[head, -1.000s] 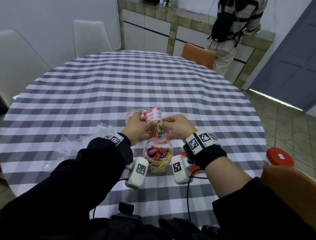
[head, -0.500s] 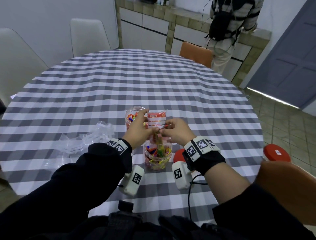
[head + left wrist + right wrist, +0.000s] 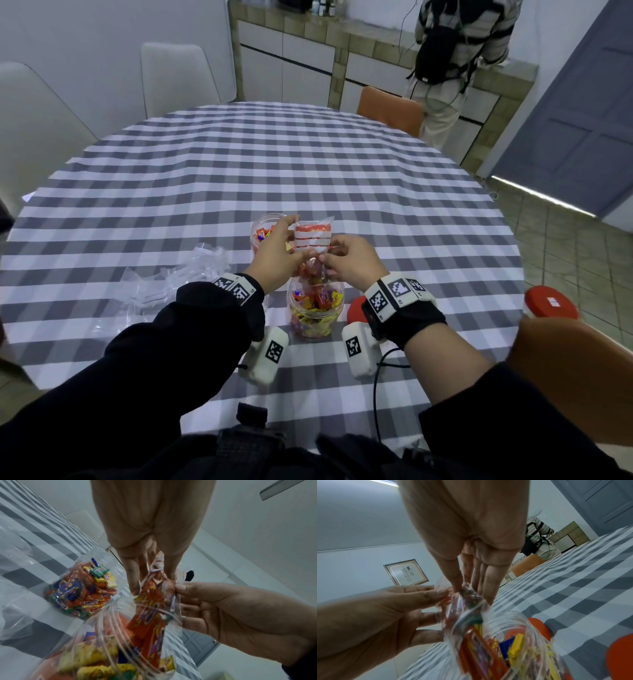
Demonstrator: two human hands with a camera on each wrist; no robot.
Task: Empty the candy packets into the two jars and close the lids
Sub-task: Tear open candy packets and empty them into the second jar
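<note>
Both hands pinch a clear candy packet (image 3: 313,240) with a red-and-white striped end. It is held upside down, with its mouth over the near open jar (image 3: 315,308). My left hand (image 3: 281,255) pinches its left side and my right hand (image 3: 337,260) its right side. Wrapped candies hang in the packet's lower part (image 3: 152,608), just above the jar rim (image 3: 109,626). The near jar (image 3: 522,653) holds a pile of coloured candies. A second open jar (image 3: 265,233) with candies stands just behind my left hand. One red lid (image 3: 354,308) lies right of the near jar.
Empty clear wrappers (image 3: 178,277) lie crumpled on the checked tablecloth (image 3: 308,164) to the left. Another red lid (image 3: 551,303) sits at the table's right edge, by an orange chair back (image 3: 575,356). A person (image 3: 459,51) stands at the far counter.
The packet went from tilted to upright, mouth down over the near jar. Both hands kept their pinch and dropped slightly toward the jar.
</note>
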